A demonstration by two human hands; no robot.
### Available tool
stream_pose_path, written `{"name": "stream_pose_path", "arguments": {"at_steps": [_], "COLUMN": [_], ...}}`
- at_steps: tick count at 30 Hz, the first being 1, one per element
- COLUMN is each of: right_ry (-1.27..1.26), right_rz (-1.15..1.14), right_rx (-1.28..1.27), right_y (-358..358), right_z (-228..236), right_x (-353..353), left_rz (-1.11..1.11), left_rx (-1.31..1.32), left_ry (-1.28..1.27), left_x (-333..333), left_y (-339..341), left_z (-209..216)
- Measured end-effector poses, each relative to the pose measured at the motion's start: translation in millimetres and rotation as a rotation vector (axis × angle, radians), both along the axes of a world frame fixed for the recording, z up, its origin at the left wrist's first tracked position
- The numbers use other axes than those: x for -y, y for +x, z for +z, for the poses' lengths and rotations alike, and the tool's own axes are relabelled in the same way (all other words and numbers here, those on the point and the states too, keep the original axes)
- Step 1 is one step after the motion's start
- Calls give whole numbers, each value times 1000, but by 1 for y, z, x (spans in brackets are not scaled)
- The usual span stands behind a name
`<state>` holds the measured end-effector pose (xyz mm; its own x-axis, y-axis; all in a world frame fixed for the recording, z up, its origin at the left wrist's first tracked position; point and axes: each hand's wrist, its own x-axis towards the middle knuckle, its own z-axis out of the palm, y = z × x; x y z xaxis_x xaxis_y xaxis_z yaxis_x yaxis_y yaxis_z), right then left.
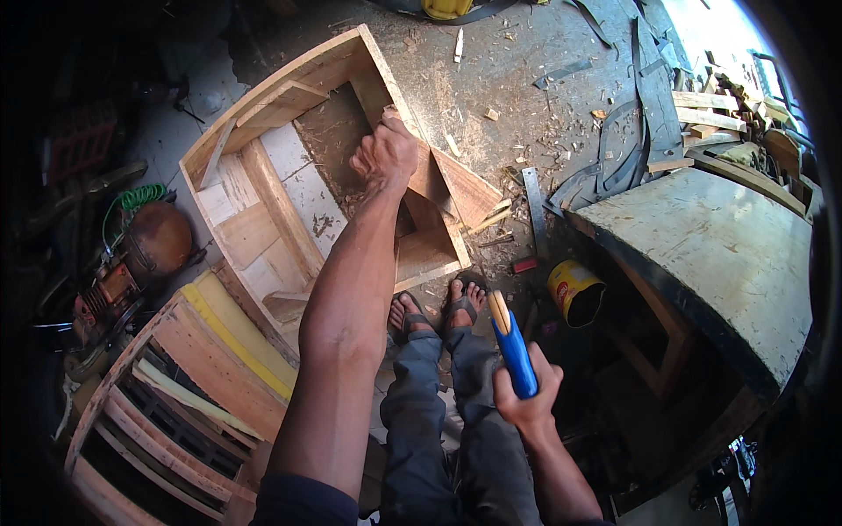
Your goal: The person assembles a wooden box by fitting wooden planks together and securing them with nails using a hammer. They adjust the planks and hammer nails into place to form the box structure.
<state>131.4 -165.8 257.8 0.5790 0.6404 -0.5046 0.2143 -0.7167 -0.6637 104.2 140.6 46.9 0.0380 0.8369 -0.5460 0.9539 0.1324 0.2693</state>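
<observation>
A large open wooden frame [250, 105], made of pale boards with inner cross-pieces and corner blocks, stands tilted on the floor. My left hand [386, 156] reaches far forward and is closed at the frame's right-hand board, near a short angled piece of wood [469, 191] that juts outward. Whether its fingers also pinch something small is hidden. Lower right, my right hand [531, 386] is wrapped around a blue handle [516, 355] with a wood-coloured tip pointing up and away. What kind of tool it belongs to does not show. It is apart from the frame.
A metal ruler [533, 210], a red object [524, 265] and a yellow tin [574, 292] lie right of my feet. A worn-topped table [710, 254] stands right. Wood scraps and dark strips [645, 105] litter the floor. A slatted wooden piece [175, 394] and a compressor [158, 237] are left.
</observation>
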Motion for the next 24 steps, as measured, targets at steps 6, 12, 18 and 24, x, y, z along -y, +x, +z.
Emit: {"name": "stream_pose_path", "arguments": {"at_steps": [6,12,18,24], "right_ry": [-13,47,-8,-24], "right_rz": [-67,-53,-108,54], "right_rx": [-42,-1,-71,-22], "right_y": [-3,-8,-3,-5], "right_z": [-9,15,-35,47], "right_x": [-40,-11,-68,17], "left_rz": [-32,-33,-17,-8], "left_rx": [22,-1,-9,5], "left_ry": [-5,-9,-24,92], "left_x": [-1,-1,-2,3], "left_y": [0,-5,-2,-10], "left_z": [-2,-3,-1,-13]}}
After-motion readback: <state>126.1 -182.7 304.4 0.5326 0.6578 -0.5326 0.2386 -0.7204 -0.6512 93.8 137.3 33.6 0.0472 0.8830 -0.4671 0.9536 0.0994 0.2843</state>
